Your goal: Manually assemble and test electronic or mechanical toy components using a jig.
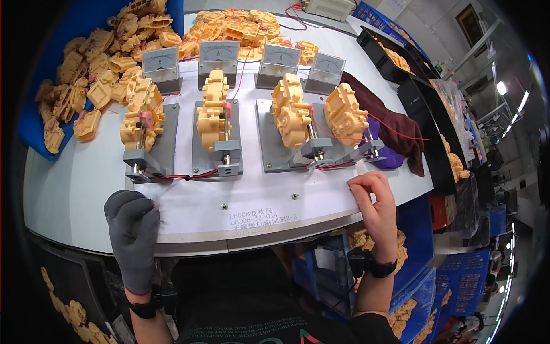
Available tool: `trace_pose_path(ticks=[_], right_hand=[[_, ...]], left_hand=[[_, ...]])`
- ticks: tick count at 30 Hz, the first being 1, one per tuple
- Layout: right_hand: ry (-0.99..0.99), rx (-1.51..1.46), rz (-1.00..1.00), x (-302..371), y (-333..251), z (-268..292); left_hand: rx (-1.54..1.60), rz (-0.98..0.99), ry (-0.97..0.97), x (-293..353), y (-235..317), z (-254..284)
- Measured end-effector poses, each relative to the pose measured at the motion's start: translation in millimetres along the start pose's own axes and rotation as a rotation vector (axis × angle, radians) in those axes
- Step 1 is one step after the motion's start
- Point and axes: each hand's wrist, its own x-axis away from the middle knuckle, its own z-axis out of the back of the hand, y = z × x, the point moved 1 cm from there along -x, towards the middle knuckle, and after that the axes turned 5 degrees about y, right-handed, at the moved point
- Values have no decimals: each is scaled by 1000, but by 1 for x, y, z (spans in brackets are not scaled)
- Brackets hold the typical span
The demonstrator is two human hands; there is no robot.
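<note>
My left hand (133, 221), in a grey glove, hovers at the table's front left edge with its fingers curled; anything inside them is hidden. At the front right edge is my bare right hand (375, 203), thumb and fingertips drawn together, with nothing visible between them. Beyond the hands, four yellow plastic gearbox housings (213, 114) (141, 114) (290, 112) (345, 114) stand in grey metal test fixtures (227, 153). Thin red wires (395, 135) run from some of them. Neither hand touches a housing. Two small toggle switches (224, 206) (294, 196) sit between my hands.
Analog panel meters (219, 56) stand behind the fixtures. A blue bin (34, 123) of housings is at left, with a housing pile (235, 27) behind. Dark red cloth (395, 123) and purple cloth (385, 155) lie at right, beside black trays (427, 120). Blue bins (421, 229) stand below right.
</note>
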Motion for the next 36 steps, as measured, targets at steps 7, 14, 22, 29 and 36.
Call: trace_pose_path(ticks=[7,14,22,29,36], right_hand=[[7,-34,24,3,8,-4],[92,-50,75,9,17,-10],[111,-91,69,10,23,-11],[112,-102,78,9,21,-11],[94,-116,85,8,17,-15]], left_hand=[[35,23,-10,0,0,0],[-1,34,4,1,3,-1],[20,59,0,1,4,-1],[21,41,-8,1,0,-1],[-33,11,15,1,3,7]])
